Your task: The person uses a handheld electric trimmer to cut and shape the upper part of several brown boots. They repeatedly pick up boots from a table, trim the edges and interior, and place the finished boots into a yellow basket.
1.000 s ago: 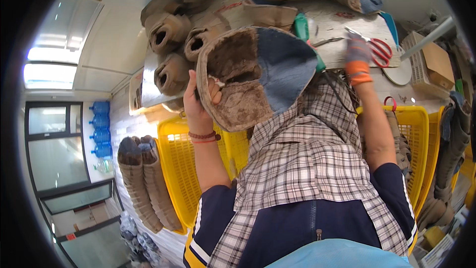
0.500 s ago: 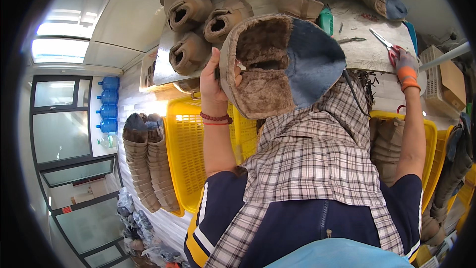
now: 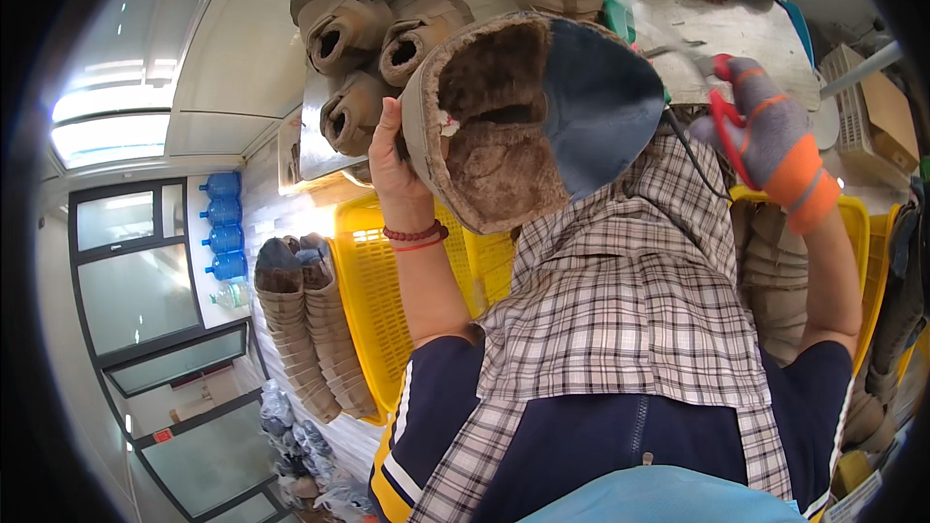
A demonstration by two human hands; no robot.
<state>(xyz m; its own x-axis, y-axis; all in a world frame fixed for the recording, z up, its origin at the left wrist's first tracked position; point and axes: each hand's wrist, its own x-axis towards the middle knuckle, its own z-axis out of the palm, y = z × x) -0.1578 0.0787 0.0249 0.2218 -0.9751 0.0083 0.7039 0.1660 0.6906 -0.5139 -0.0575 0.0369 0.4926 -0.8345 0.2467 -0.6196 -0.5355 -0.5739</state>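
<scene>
My left hand [image 3: 395, 163], bare with red bead bracelets at the wrist, grips the edge of a shoe upper [image 3: 504, 169]. The upper is tan outside, lined with brown fleece, with a blue fabric part on its right side. Its opening faces up, and my left fingertips are hidden behind its wall. In my right hand [image 3: 780, 136], which wears a grey and orange glove, are scissors with red handles [image 3: 725, 108]. Their blades are smeared by motion and point up and left over the table, apart from the upper.
A worktable [image 3: 707, 24] carries several more tan uppers [image 3: 349, 31] and a green bottle [image 3: 618, 17]. Yellow baskets [image 3: 373, 315] stand on both sides of my lap. Stacked uppers [image 3: 281, 315] lean beside the left basket. A dark cord [image 3: 690, 157] hangs near my apron.
My right hand has picked the scissors up off the table and brought them left, toward the upper. The left hand still holds the upper, which has shifted slightly left in view.
</scene>
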